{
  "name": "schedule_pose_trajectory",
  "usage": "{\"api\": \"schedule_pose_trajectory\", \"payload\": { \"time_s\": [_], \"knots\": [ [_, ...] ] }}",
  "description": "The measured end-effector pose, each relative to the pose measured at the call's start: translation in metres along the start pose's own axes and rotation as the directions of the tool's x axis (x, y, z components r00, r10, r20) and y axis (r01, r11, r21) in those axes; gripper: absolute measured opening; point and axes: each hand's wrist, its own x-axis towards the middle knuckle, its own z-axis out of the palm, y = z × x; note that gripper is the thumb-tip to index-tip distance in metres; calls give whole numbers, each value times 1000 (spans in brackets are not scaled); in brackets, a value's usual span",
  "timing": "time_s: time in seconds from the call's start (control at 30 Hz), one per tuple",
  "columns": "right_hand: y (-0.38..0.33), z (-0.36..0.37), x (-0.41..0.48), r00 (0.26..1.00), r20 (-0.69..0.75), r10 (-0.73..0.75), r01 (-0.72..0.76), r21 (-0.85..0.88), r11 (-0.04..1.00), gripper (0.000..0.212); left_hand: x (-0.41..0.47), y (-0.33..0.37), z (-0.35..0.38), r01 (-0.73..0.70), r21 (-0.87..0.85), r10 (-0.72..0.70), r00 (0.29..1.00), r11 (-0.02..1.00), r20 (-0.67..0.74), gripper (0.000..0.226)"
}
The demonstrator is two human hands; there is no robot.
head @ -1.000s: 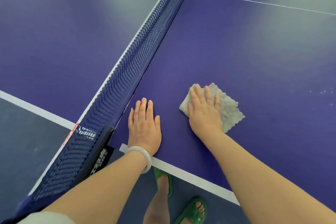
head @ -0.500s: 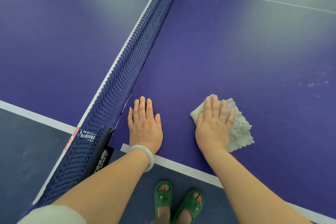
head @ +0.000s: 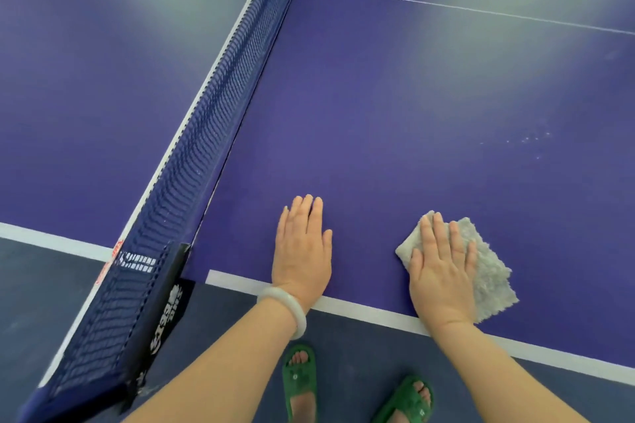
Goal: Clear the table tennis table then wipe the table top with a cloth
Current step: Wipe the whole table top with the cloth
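Now your right grip [head: 443, 271], fingers flat, presses the cloth [head: 491, 271] at the near edge of the desk [head: 378, 113], farther from the net [head: 220, 106] than 1 second ago, so wiping advances; your left grip [head: 302, 251] lies flat, empty. The cloth's long axis runs far-left to near-right; pale specks [head: 529, 141] lie beyond.

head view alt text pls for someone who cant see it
A person's right hand presses a grey cloth flat on a purple table tennis table near its edge, while the left hand rests flat beside it. The blue net runs along the left; green sandals show below.
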Motion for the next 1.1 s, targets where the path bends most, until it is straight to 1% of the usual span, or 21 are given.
{"api": "schedule_pose_trajectory", "payload": {
  "time_s": [0.1, 0.23, 0.33, 0.37, 0.43, 0.5, 0.53, 0.57, 0.6, 0.67, 0.73, 0.77, 0.8, 0.83, 0.9, 0.93, 0.97, 1.0, 1.03, 1.07, 1.1],
  "knots": [
    [5, -3, 0, 999, -3, -54, 54, 7, 998, 57, -1, 60, 24, -90, -30, 92, 994, 996, 59, 54],
    [49, -6, -4, 970, -20, -242, 241, -30, 970, 60, 0, 105, 49, 3, 112, -14, 995, 994, 98, 60],
    [104, -8, -6, 972, -31, -234, 232, -50, 971, 59, -2, 112, 55, 48, 197, -66, 994, 979, 89, 64],
    [124, -10, -3, 981, -39, -188, 186, -50, 981, 60, -2, 112, 56, 53, 218, -74, 993, 975, 87, 66],
    [154, -15, 6, 999, -33, 32, -31, 26, 999, 59, -2, 112, 56, 63, 241, -86, 993, 968, 84, 70],
    [157, -16, 16, 955, -47, 294, -288, 98, 953, 57, -2, 112, 57, 70, 252, -86, 995, 965, 53, 69],
    [148, -17, 18, 936, -62, 345, -338, 106, 935, 57, -1, 113, 58, 73, 253, -86, 996, 965, 40, 68],
    [135, -16, 17, 942, -70, 327, -320, 93, 943, 59, -1, 114, 58, 75, 251, -87, 996, 965, 34, 68],
    [121, -15, 13, 968, -75, 239, -234, 69, 970, 59, 0, 116, 58, 78, 247, -88, 996, 966, 31, 68],
    [100, -11, -2, 997, -52, -58, 60, 23, 998, 59, 0, 118, 57, 83, 239, -92, 995, 967, 26, 69],
    [110, -10, -14, 941, -6, -337, 337, 1, 941, 58, -1, 119, 56, 84, 245, -95, 995, 966, 32, 70],
    [125, -12, -16, 912, 1, -410, 410, -1, 912, 57, -2, 119, 56, 85, 250, -96, 995, 964, 34, 71],
    [143, -12, -16, 906, -7, -423, 423, -14, 906, 57, -2, 119, 56, 86, 253, -98, 995, 964, 35, 71],
    [164, -12, -16, 928, -28, -372, 371, -30, 928, 58, -2, 118, 56, 89, 250, -100, 994, 964, 34, 71],
    [202, -15, -11, 994, -47, -96, 96, -8, 995, 61, -2, 118, 56, 92, 240, -101, 995, 966, 24, 71],
    [215, -17, -8, 997, -45, 70, -69, 22, 997, 62, -2, 118, 57, 93, 235, -99, 995, 967, 16, 71],
    [219, -18, -6, 976, -50, 210, -208, 47, 977, 62, -2, 118, 57, 93, 232, -98, 995, 968, 8, 70],
    [215, -18, -5, 949, -63, 309, -306, 56, 950, 61, -2, 118, 57, 94, 231, -97, 995, 968, 3, 70],
    [204, -18, -4, 927, -72, 367, -364, 59, 930, 58, -2, 118, 58, 93, 233, -96, 995, 968, 1, 70],
    [190, -18, -3, 921, -76, 382, -377, 71, 924, 57, -3, 117, 58, 92, 233, -95, 995, 968, 2, 70],
    [174, -16, -3, 934, -76, 348, -342, 85, 936, 58, -3, 117, 58, 91, 233, -95, 996, 968, 3, 70]
  ]
}}
